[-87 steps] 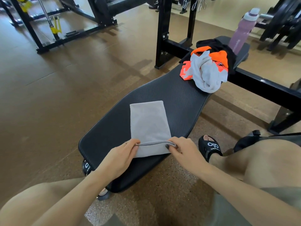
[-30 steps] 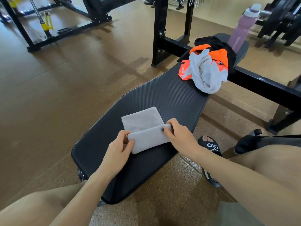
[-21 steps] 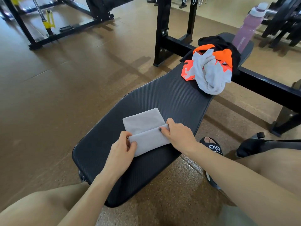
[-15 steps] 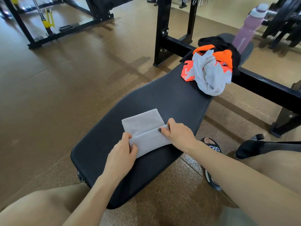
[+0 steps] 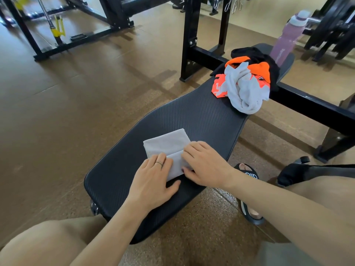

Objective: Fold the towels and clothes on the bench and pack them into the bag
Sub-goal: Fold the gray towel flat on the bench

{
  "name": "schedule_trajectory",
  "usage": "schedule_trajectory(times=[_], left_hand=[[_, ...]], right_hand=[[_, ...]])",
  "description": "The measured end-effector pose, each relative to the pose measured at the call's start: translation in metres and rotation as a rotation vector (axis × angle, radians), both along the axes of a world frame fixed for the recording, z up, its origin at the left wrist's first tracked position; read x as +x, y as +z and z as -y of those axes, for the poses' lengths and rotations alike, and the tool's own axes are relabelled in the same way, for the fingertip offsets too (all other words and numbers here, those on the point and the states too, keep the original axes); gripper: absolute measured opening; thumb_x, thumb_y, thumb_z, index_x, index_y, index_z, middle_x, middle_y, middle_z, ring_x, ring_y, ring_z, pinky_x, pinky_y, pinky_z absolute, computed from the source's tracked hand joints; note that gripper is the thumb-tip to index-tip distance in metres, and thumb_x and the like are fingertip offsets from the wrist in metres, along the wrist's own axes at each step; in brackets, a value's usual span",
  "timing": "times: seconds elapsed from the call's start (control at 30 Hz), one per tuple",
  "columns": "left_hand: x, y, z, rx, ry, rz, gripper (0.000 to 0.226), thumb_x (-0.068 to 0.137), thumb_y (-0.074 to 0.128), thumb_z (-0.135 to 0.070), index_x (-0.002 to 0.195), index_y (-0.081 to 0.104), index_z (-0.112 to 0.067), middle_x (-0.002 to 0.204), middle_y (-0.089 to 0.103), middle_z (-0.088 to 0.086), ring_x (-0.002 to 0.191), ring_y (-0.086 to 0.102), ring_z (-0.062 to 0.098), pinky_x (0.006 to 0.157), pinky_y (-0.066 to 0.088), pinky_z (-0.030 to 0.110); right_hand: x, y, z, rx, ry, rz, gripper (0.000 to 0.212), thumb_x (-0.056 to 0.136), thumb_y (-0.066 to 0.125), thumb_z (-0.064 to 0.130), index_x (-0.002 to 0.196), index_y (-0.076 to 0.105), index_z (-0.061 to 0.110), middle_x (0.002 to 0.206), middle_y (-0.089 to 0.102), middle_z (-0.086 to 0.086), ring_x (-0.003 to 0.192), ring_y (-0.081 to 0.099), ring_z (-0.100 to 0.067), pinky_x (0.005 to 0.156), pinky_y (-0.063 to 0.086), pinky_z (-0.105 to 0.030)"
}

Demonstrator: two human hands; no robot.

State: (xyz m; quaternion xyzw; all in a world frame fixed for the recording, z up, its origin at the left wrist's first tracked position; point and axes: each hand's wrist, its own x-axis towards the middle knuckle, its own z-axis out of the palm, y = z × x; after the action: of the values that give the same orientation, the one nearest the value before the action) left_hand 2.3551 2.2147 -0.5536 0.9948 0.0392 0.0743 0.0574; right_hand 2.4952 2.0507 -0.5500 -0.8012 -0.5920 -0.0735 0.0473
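Observation:
A small grey towel (image 5: 166, 144), folded over on itself, lies on the near half of the black padded bench (image 5: 201, 116). My left hand (image 5: 153, 179) lies flat on the towel's near left corner, fingers straight. My right hand (image 5: 205, 164) presses flat on its right side. A crumpled white cloth (image 5: 244, 91) sits on orange clothing (image 5: 263, 70) and a black garment (image 5: 253, 53) at the bench's far end. A black bag (image 5: 315, 172) lies on the floor at the right, partly hidden by my leg.
A pink water bottle (image 5: 286, 39) stands at the bench's far end. Black rack uprights (image 5: 189, 35) and a crossbar (image 5: 307, 104) flank the bench. My sandalled foot (image 5: 247, 175) rests on the floor right of the bench. More gym frames stand at the back left.
The long towel has been folded in half toward its far end. Both hands have let go of its edge and now lie flat on top of the fold.

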Motion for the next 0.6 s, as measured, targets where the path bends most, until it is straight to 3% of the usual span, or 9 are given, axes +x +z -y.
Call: schedule_trajectory(times=[0.07,0.17,0.27,0.33,0.47,0.53,0.6], left_hand=[[0.002,-0.001,0.002,0.036,0.024,-0.016,0.038,0.077,0.061,-0.043,0.1,0.055,-0.014,0.105,0.056,0.003,0.091,0.053,0.025,0.079,0.049,0.036],[0.006,0.002,0.004,0.076,0.042,-0.054,0.03,0.07,0.065,-0.025,0.095,0.056,-0.012,0.096,0.057,0.006,0.081,0.054,0.027,0.069,0.05,0.037],[0.003,0.009,0.005,0.055,0.008,-0.051,0.017,0.071,0.06,-0.022,0.085,0.052,-0.016,0.08,0.054,0.001,0.067,0.052,0.023,0.056,0.04,0.032],[-0.006,0.019,0.004,-0.014,0.026,-0.082,0.012,0.08,0.052,-0.028,0.081,0.045,-0.019,0.073,0.049,-0.006,0.062,0.049,0.02,0.052,0.034,0.032],[-0.016,0.027,-0.002,-0.261,0.181,-0.345,0.013,0.094,0.041,-0.031,0.088,0.046,-0.021,0.081,0.053,-0.007,0.076,0.054,0.02,0.066,0.043,0.036],[-0.015,0.025,-0.002,-0.313,0.224,-0.411,0.014,0.095,0.04,-0.03,0.089,0.046,-0.019,0.085,0.054,-0.004,0.079,0.055,0.021,0.07,0.047,0.036],[-0.012,0.021,-0.001,-0.196,0.201,-0.388,0.016,0.094,0.038,-0.031,0.1,0.046,-0.019,0.093,0.051,-0.005,0.088,0.054,0.021,0.075,0.045,0.036]], right_hand=[[0.002,0.002,0.01,-0.082,0.017,-0.076,0.041,0.084,0.048,0.041,0.115,0.056,0.014,0.118,0.056,-0.001,0.115,0.049,-0.022,0.104,0.039,-0.039],[0.005,0.002,0.01,-0.14,-0.006,-0.09,0.042,0.078,0.048,0.027,0.118,0.055,0.014,0.121,0.056,-0.001,0.118,0.051,-0.024,0.105,0.04,-0.038],[0.002,0.006,0.007,-0.084,-0.014,-0.148,0.032,0.077,0.04,0.024,0.103,0.057,0.016,0.105,0.059,0.001,0.101,0.056,-0.021,0.094,0.045,-0.036],[-0.005,0.012,0.011,-0.007,-0.054,-0.298,0.024,0.078,0.043,0.027,0.095,0.058,0.018,0.09,0.059,0.004,0.083,0.055,-0.016,0.081,0.046,-0.033],[-0.021,0.019,0.023,0.043,-0.262,-0.834,0.013,0.086,0.049,0.027,0.097,0.056,0.027,0.081,0.061,0.006,0.072,0.057,-0.011,0.061,0.045,-0.032],[-0.024,0.016,0.02,0.051,-0.348,-0.929,0.013,0.091,0.048,0.028,0.103,0.053,0.03,0.083,0.062,0.005,0.073,0.058,-0.013,0.061,0.042,-0.029],[-0.024,0.012,0.012,0.078,-0.407,-0.94,0.016,0.096,0.048,0.029,0.112,0.049,0.029,0.089,0.058,0.007,0.078,0.055,-0.011,0.063,0.041,-0.027]])
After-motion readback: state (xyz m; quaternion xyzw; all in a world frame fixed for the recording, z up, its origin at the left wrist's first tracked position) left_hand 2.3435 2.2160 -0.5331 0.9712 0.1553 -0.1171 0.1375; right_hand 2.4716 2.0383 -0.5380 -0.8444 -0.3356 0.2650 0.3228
